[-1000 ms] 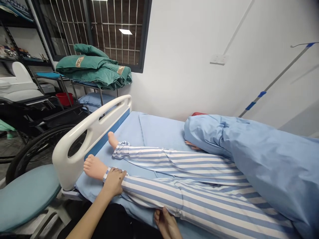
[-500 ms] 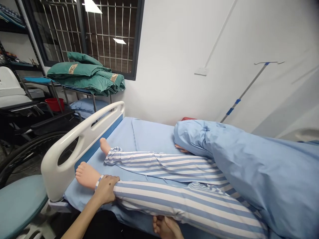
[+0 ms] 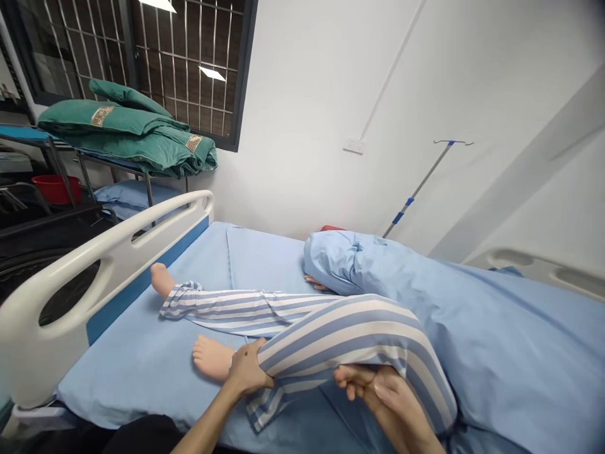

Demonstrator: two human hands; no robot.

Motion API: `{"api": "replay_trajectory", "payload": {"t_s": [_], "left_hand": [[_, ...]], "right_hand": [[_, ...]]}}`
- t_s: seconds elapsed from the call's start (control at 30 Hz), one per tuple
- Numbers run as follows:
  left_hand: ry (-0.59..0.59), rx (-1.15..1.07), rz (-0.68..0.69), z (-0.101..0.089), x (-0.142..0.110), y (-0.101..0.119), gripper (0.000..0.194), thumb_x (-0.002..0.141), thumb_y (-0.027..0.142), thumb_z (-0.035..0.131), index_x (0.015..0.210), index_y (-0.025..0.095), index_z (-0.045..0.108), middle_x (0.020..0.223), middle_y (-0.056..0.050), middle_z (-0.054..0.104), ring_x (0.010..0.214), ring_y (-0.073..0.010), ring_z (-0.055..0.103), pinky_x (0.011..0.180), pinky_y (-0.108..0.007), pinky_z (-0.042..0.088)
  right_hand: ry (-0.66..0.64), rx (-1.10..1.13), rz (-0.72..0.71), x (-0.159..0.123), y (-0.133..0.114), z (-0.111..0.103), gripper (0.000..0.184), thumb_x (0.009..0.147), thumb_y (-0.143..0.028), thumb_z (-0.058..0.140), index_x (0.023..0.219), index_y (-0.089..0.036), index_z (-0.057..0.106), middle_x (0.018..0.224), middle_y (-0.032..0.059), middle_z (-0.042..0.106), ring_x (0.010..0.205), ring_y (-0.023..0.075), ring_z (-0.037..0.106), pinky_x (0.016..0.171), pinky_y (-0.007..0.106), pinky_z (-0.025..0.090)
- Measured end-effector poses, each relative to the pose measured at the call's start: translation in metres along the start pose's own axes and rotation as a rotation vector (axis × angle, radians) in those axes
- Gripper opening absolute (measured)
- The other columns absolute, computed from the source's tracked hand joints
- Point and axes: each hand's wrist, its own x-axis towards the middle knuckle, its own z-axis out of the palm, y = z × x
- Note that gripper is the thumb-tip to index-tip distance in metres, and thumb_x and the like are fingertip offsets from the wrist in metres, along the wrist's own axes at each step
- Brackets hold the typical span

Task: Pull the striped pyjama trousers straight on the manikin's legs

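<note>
your left hand (image 3: 248, 372) is at the ankle of the manikin's near leg (image 3: 350, 334), its grip closed round the ankle over the striped pyjama trousers (image 3: 302, 372), with the bare foot (image 3: 212, 357) just beyond your fingers and resting on the blue bed sheet (image 3: 142, 372). your right hand (image 3: 387, 397) is under the bend of that same leg, palm up, its grip a narrow cup against the underside of the knee. the leg is bent with the knee raised in an arch between your hands, and a loose trouser hem (image 3: 258, 413) hangs below your left wrist.

the manikin's far leg (image 3: 236, 309) lies flat and straight on the sheet, well apart from your hands, its foot (image 3: 161, 280) pointing up near the white bed rail (image 3: 70, 271). a blue quilt (image 3: 496, 334) covers the body, and the manikin's hand (image 3: 316, 283) shows just past its edge.

beyond the bed, folded green quilts (image 3: 118, 126) sit on a metal rack (image 3: 61, 142) under a barred window (image 3: 189, 63), with a blue pillow (image 3: 137, 195) and a red basin (image 3: 54, 189) lower down. an iv pole (image 3: 416, 183) leans by the wall.
</note>
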Motion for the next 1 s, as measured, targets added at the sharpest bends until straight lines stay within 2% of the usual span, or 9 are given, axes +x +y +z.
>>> {"api": "replay_trajectory", "payload": {"t_s": [0.1,0.27,0.43,0.57,0.67,0.8,0.9,1.0], "left_hand": [[-0.002,-0.010,0.008,0.002,0.004,0.000,0.055,0.050,0.031,0.068,0.103,0.026,0.056,0.091,0.002,0.064,0.084,-0.0191,0.058,0.070,-0.025,0.040],[-0.041,-0.018,0.067,-0.024,-0.001,-0.016,0.051,0.049,0.029,0.068,0.098,0.023,0.057,0.086,0.003,0.064,0.082,-0.0187,0.057,0.068,-0.025,0.039],[-0.001,0.084,0.045,-0.055,-0.015,-0.043,0.051,0.052,0.028,0.064,0.102,0.026,0.056,0.089,0.003,0.063,0.085,-0.0199,0.057,0.070,-0.025,0.039],[0.035,0.194,0.038,-0.072,-0.026,-0.073,0.050,0.053,0.028,0.063,0.102,0.028,0.056,0.091,0.002,0.064,0.090,-0.0216,0.057,0.074,-0.026,0.038],[0.099,0.228,0.048,-0.073,-0.031,-0.094,0.053,0.052,0.026,0.063,0.105,0.027,0.056,0.098,0.000,0.064,0.095,-0.0229,0.056,0.080,-0.028,0.037],[0.189,0.246,0.118,-0.067,-0.034,-0.115,0.056,0.055,0.022,0.059,0.111,0.024,0.054,0.109,-0.002,0.061,0.102,-0.0225,0.053,0.089,-0.031,0.034],[0.217,0.277,0.188,-0.069,-0.034,-0.129,0.052,0.056,0.020,0.056,0.109,0.024,0.055,0.109,-0.002,0.062,0.102,-0.0220,0.053,0.091,-0.031,0.034],[0.236,0.327,0.194,-0.076,-0.034,-0.141,0.050,0.058,0.020,0.056,0.108,0.024,0.055,0.109,-0.002,0.062,0.102,-0.0226,0.053,0.093,-0.033,0.032]], "right_hand": [[0.004,0.003,0.010,0.002,0.003,0.000,0.043,0.061,-0.047,0.070,0.082,-0.010,0.070,0.087,0.0198,0.066,0.079,0.0282,0.057,0.067,0.037,0.040],[0.078,0.056,-0.004,0.001,0.017,0.012,0.036,0.065,-0.044,0.068,0.081,-0.011,0.070,0.089,0.0184,0.066,0.079,0.0268,0.058,0.068,0.038,0.042],[0.120,0.124,0.076,0.002,0.034,0.040,0.029,0.066,-0.040,0.071,0.072,-0.011,0.069,0.088,0.0178,0.068,0.080,0.0253,0.060,0.073,0.037,0.043],[0.137,0.200,0.131,0.002,0.055,0.067,0.030,0.063,-0.038,0.073,0.073,-0.009,0.071,0.084,0.0168,0.068,0.076,0.0228,0.060,0.067,0.031,0.043],[0.153,0.258,0.144,0.002,0.072,0.080,0.027,0.064,-0.036,0.073,0.073,-0.010,0.070,0.080,0.0135,0.068,0.073,0.0200,0.059,0.063,0.028,0.042],[0.167,0.300,0.118,0.003,0.087,0.085,0.024,0.064,-0.034,0.072,0.072,-0.012,0.068,0.075,0.0088,0.067,0.069,0.0164,0.056,0.061,0.026,0.041],[0.139,0.322,0.139,0.004,0.097,0.086,0.025,0.062,-0.035,0.074,0.070,-0.012,0.066,0.073,0.0082,0.065,0.066,0.0155,0.055,0.058,0.025,0.040],[0.167,0.366,0.166,0.003,0.108,0.090,0.027,0.061,-0.037,0.074,0.067,-0.013,0.064,0.071,0.0077,0.064,0.065,0.0151,0.055,0.057,0.025,0.040]]}}
